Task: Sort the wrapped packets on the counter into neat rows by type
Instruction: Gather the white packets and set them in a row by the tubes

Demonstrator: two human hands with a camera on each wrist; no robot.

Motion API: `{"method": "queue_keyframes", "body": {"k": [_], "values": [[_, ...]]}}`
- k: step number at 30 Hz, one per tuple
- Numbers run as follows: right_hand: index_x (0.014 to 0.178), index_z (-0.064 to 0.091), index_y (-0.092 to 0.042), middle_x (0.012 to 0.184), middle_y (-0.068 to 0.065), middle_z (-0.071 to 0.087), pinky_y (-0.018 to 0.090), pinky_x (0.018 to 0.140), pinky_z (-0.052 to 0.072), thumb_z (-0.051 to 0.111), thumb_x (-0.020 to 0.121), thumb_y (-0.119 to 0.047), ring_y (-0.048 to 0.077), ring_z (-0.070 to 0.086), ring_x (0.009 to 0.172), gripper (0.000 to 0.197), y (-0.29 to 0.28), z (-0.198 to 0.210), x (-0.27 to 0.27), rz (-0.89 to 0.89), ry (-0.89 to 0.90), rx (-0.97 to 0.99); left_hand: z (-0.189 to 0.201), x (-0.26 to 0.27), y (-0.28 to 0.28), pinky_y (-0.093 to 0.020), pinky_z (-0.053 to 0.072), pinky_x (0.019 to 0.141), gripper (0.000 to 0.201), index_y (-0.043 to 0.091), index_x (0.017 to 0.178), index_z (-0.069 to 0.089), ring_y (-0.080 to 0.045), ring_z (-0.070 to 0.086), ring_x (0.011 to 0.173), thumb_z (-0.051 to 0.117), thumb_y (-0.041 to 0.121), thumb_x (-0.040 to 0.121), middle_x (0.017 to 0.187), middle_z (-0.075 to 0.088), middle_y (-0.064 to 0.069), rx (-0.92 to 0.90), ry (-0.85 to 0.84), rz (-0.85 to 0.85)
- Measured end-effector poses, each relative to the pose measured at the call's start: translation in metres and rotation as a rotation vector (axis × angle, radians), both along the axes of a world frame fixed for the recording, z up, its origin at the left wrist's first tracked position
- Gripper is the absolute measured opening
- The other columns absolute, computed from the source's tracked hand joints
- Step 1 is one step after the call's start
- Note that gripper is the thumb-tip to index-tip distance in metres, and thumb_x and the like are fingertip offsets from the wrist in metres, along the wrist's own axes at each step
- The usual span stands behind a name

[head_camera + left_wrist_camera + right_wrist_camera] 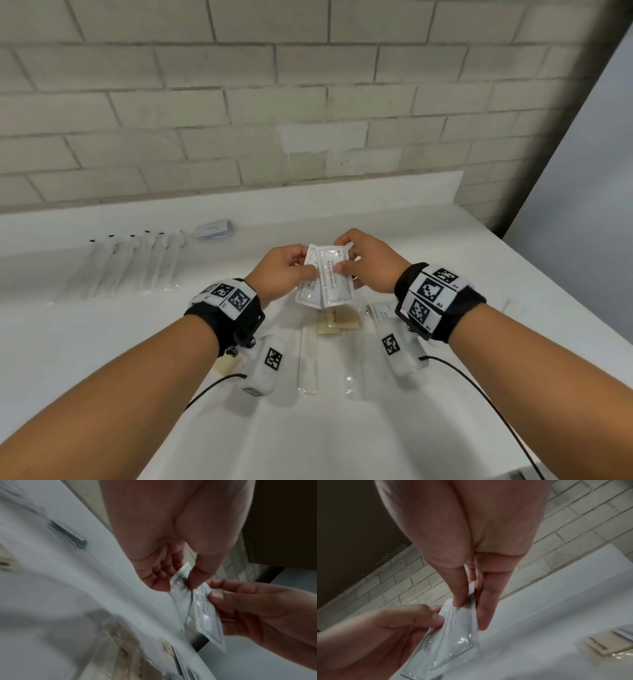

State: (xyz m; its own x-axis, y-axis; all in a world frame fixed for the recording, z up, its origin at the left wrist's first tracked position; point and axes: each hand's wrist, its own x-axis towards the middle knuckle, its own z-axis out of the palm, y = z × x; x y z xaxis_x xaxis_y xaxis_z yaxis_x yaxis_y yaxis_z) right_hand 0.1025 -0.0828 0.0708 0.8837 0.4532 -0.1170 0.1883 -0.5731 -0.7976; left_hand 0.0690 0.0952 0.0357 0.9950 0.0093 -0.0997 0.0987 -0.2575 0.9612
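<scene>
Centre frame: left hand (286, 270) and right hand (368, 262) each pinch overlapping shampoo sachets (329, 279) — advise separating them cleanly above the tabletop (445, 260) before laying rows.

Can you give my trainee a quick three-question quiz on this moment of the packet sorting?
1. True or false: the shampoo sachets lie flat on the counter.
2. Which hand touches the sachets? A) only the left hand B) only the right hand C) both
3. Fill in: the long clear-wrapped packets are lined up at the far ____ of the counter, beside the small stack of white cards.

Key:
1. False; they are held up off the counter, overlapping each other, above the tan bars.
2. C; each hand pinches them between thumb and fingers.
3. left
</scene>
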Motion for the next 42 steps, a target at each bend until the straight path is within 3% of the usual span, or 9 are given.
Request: {"method": "queue_keyframes", "body": {"k": [4, 7, 12, 17, 25, 30, 35, 39, 42], "values": [[0.111, 0.049, -0.012, 0.085, 0.014, 0.066, 0.036, 0.067, 0.058, 0.067, 0.087, -0.012, 0.025, 0.067, 0.069, 0.03, -0.015, 0.003, 0.004, -0.055, 0.028, 0.102, 0.004, 0.005, -0.027, -0.037, 0.049, 0.081, 0.029, 0.002, 0.113, 0.068, -0.025, 0.065, 0.092, 0.058, 0.013, 0.088, 0.103, 0.07, -0.014, -0.145, 0.045, -0.073], [0.111, 0.054, -0.01, 0.078, 0.008, 0.064, 0.033, 0.062, 0.057, 0.067, 0.088, -0.018, 0.015, 0.06, 0.054, 0.028, -0.028, 0.002, 0.002, -0.102, 0.005, 0.094, 0.003, 0.006, -0.047, -0.037, 0.052, 0.086, 0.03, 0.016, 0.119, 0.065, -0.027, 0.066, 0.103, 0.056, 0.031, 0.094, 0.112, 0.071, -0.01, -0.14, 0.026, -0.164], [0.125, 0.055, -0.012, 0.095, 0.003, 0.059, 0.038, 0.078, 0.057, 0.056, 0.091, -0.014, 0.022, 0.066, 0.074, 0.034, -0.053, -0.013, 0.0, -0.156, 0.047, 0.009, -0.004, 0.01, -0.072, -0.038, 0.055, 0.069, 0.026, 0.026, 0.123, 0.056, -0.028, 0.069, 0.096, 0.041, 0.026, 0.102, 0.107, 0.07, -0.008, -0.131, 0.071, -0.191], [0.129, 0.044, -0.009, 0.12, 0.007, 0.057, 0.028, 0.076, 0.046, 0.062, 0.086, -0.033, 0.021, 0.056, 0.099, 0.052, -0.073, -0.047, -0.013, -0.172, 0.089, -0.526, -0.009, 0.015, -0.082, -0.045, 0.059, 0.078, 0.027, 0.014, 0.128, 0.045, -0.029, 0.072, 0.092, 0.039, 0.02, 0.103, 0.112, 0.069, -0.013, -0.165, 0.108, -0.117], [0.075, 0.047, -0.012, 0.067, -0.001, 0.046, 0.025, 0.065, 0.047, 0.068, 0.084, -0.023, 0.02, 0.055, 0.078, 0.025, -0.065, -0.072, -0.005, -0.181, 0.139, -0.674, -0.008, 0.023, -0.099, -0.049, 0.056, 0.083, 0.026, 0.018, 0.127, 0.045, -0.03, 0.07, 0.087, 0.038, 0.015, 0.102, 0.115, 0.065, -0.015, -0.111, 0.14, -0.092], [0.105, 0.062, -0.004, 0.101, 0.009, 0.064, 0.024, 0.071, 0.048, 0.068, 0.085, -0.021, 0.02, 0.056, 0.086, 0.027, -0.091, -0.061, 0.007, -0.282, 0.168, -0.443, -0.01, 0.03, -0.106, -0.038, 0.053, 0.07, 0.025, 0.012, 0.123, 0.047, -0.026, 0.063, 0.074, 0.04, 0.018, 0.1, 0.104, 0.065, -0.015, 0.029, 0.073, -0.089], [0.11, 0.054, 0.0, 0.112, 0.018, 0.06, 0.033, 0.081, 0.047, 0.048, 0.094, -0.013, 0.033, 0.06, 0.106, 0.022, -0.131, -0.044, 0.034, -0.486, 0.146, -0.332, -0.022, 0.051, -0.124, -0.026, 0.05, 0.06, 0.035, 0.011, 0.111, 0.052, -0.014, 0.061, 0.062, 0.061, 0.037, 0.09, 0.091, 0.066, -0.005, 0.245, 0.044, -0.051], [0.063, 0.034, -0.008, 0.073, 0.005, 0.038, 0.027, 0.078, 0.036, 0.034, 0.096, -0.007, 0.021, 0.043, 0.091, 0.033, -0.157, -0.039, 0.046, -0.531, 0.118, -0.426, -0.037, 0.075, -0.147, -0.028, 0.045, 0.069, 0.044, 0.01, 0.111, 0.05, -0.019, 0.058, 0.084, 0.066, 0.041, 0.085, 0.108, 0.063, -0.008, 0.555, 0.124, -0.062], [0.07, 0.041, -0.006, 0.084, 0.008, 0.049, 0.033, 0.092, 0.042, 0.034, 0.098, -0.006, 0.028, 0.049, 0.099, 0.028, -0.164, -0.039, 0.053, -0.476, 0.121, -0.531, -0.041, 0.084, -0.17, -0.026, 0.04, 0.072, 0.06, 0.007, 0.123, 0.046, -0.018, 0.051, 0.093, 0.068, 0.046, 0.082, 0.119, 0.057, -0.008, 0.677, 0.184, -0.064]]}}
